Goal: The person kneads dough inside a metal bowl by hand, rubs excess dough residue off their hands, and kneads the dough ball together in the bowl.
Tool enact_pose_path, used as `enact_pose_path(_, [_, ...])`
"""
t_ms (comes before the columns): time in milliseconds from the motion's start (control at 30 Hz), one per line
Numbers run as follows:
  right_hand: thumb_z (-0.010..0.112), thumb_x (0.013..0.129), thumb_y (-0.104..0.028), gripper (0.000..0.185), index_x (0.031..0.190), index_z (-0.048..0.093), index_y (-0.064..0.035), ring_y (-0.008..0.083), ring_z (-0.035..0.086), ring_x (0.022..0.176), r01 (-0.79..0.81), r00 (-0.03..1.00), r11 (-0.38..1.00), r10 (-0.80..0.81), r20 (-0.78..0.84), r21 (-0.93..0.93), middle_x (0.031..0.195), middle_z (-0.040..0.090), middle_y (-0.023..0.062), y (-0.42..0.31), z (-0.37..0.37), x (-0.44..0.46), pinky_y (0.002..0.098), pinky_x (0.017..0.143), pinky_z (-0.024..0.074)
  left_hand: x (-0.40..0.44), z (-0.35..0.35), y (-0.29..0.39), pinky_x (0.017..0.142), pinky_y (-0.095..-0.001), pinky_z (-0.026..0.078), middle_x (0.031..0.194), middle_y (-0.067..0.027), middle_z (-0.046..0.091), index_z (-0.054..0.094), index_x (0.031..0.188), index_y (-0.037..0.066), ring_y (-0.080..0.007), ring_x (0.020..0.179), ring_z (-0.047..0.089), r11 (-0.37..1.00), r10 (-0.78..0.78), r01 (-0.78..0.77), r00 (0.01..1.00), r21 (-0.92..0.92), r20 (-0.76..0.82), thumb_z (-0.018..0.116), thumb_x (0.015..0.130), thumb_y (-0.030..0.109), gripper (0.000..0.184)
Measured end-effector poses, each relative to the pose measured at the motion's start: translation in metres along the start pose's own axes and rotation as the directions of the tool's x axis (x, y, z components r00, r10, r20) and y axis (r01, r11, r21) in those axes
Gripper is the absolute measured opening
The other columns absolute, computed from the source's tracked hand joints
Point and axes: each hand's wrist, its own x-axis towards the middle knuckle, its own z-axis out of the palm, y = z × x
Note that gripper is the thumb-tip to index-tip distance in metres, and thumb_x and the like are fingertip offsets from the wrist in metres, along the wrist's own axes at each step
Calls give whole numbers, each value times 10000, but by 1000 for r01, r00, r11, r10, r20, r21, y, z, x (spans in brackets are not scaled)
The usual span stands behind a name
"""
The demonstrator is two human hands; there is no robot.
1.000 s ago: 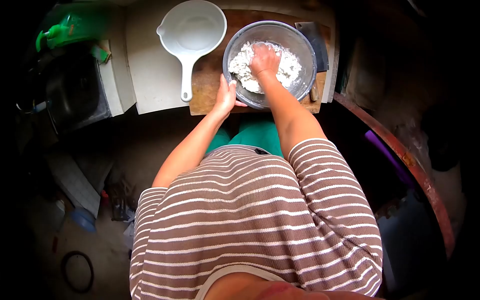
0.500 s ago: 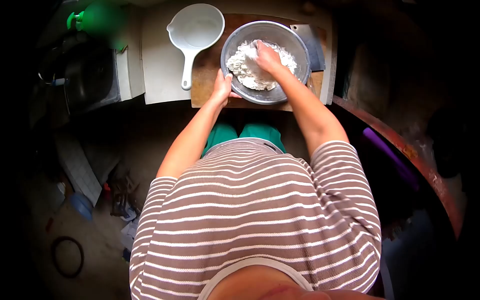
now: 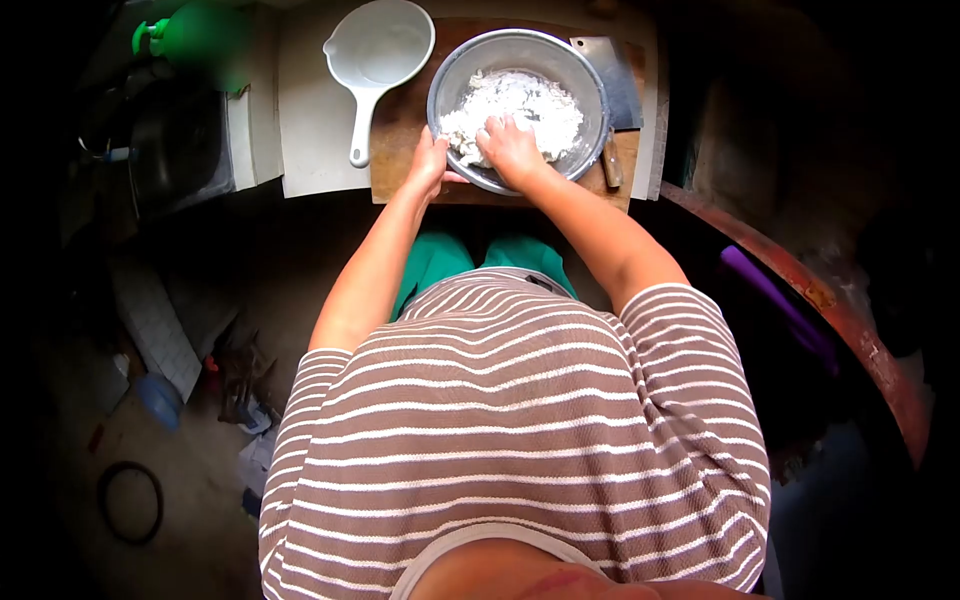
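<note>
Two hands (image 3: 428,162) (image 3: 510,152); one bowl (image 3: 587,92), dipper (image 3: 380,45), cleaver (image 3: 615,85) and, apparently, bottle (image 3: 205,45).

In front of me the bowl (image 3: 548,50) sat on the board (image 3: 395,155), which lay on the counter (image 3: 303,150). The flour (image 3: 530,95) was inside the bowl, and my right hand (image 3: 512,153) was in it, on the side nearer me. My left hand (image 3: 428,160) was against the left side of the bowl. Left of the bowl lay the scoop (image 3: 380,48), its handle toward me. Right of the bowl lay the cleaver (image 3: 620,88), its handle nearer me than its blade. Farther left, past the counter, was the sink (image 3: 180,150), with the bottle (image 3: 205,45) behind it. A ring (image 3: 158,492) lay on the floor (image 3: 205,500) to my left.
</note>
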Motion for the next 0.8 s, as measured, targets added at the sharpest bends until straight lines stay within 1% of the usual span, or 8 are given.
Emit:
enact_pose_path(167, [597,796,-118,232,1028,598,-114,314,521,1106,-50,998,996,47,37,78,1096,532,112,14,7,25,498,732,537,-2,4,-9,612,-441,614,1196,-143,550,370,1346,111,-283,902,655,1000,-2,0,995,-19,-97,387,1008,228,358])
enact_pose_path(233, [607,792,-102,323,1112,577,-130,335,517,1118,-133,988,961,109,111,244,1145,517,135,22,-2,37,545,786,505,-5,6,-17,612,-428,615,1130,-130,576,320,1372,100,-260,871,657,997,10,-20,992,-80,-128,428,997,195,401])
enact_pose_path(333, [621,777,-88,451,1215,536,-158,358,490,1146,-236,968,942,208,137,237,1181,498,154,10,-36,31,590,849,464,-12,5,-22,621,-421,617,1074,-128,577,257,1400,92,-246,848,659,995,43,-53,992,-86,-121,443,984,123,458])
enact_pose_path(367, [639,770,-94,590,1325,473,-203,378,457,1186,-163,980,972,138,145,170,1250,473,166,4,-38,21,626,911,418,-16,6,-22,609,-420,620,1071,-134,566,247,1408,102,-248,833,657,994,37,-49,992,-99,-123,432,978,95,468])
enact_pose_path(467, [552,886,-238,487,1362,460,-287,415,374,1288,-32,984,990,55,167,-138,1416,387,190,-10,-13,6,658,937,391,-10,6,-20,628,-418,623,1051,-137,568,254,1400,109,-241,788,657,996,43,-52,993,-77,-113,412,976,54,455])
enact_pose_path(600, [492,927,-285,373,1297,520,-327,420,378,1286,-57,992,989,71,101,-136,1417,394,180,-2,10,19,685,905,384,-8,3,-23,606,-402,625,1055,-144,568,254,1396,120,-252,797,662,999,21,-24,996,-37,-85,399,970,29,459])
enact_pose_path(667, [582,880,-274,398,1272,541,-330,419,433,1240,-109,991,991,114,64,-77,1359,441,174,13,2,33,668,892,398,-5,2,-22,595,-402,624,1044,-146,573,252,1393,115,-253,773,663,998,47,-51,994,-42,-101,401,969,30,458])
enact_pose_path(800, [748,689,-188,606,1258,547,-127,381,600,1051,-420,904,830,418,90,367,1207,580,197,42,-21,43,426,873,505,-1,-9,-8,550,-365,619,979,-123,573,315,1387,92,-229,733,655,997,71,-67,992,45,-107,438,950,13,461])
